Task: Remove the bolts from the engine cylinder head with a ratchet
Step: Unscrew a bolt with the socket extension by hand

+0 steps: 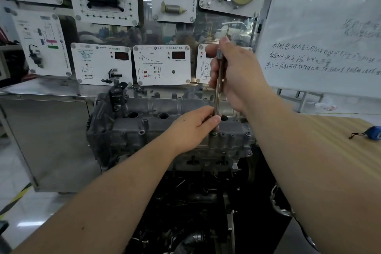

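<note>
Lots hidden around the ratchet (219,80) here

The right hand (237,74) wraps the middle of the shaft, and the left hand (193,128) covers the lower end, so the bolt under it can't be made out. The whiteboard (321,33) writing is too smeared to read and its right side is cut off. The display panels (162,64) have print too small to read. The blue thing (373,133) on the worktop (329,130) is clipped by the right edge.
</note>
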Demonstrator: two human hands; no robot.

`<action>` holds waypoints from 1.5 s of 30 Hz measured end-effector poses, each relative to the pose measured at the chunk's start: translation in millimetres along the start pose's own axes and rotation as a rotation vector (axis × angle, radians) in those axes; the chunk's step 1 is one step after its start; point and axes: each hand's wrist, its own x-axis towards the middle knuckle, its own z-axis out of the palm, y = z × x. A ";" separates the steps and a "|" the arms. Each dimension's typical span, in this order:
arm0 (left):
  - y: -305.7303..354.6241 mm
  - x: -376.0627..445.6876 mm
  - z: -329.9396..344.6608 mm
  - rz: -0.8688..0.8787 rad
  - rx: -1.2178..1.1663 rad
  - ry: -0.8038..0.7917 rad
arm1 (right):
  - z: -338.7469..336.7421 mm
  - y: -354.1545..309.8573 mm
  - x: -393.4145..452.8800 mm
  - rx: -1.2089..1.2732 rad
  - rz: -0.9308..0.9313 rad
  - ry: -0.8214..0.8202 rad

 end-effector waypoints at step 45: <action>2.3 -1.6 2.9 0.000 0.013 0.022 | 12.4 7.4 -6.5 0.037 -0.103 -0.010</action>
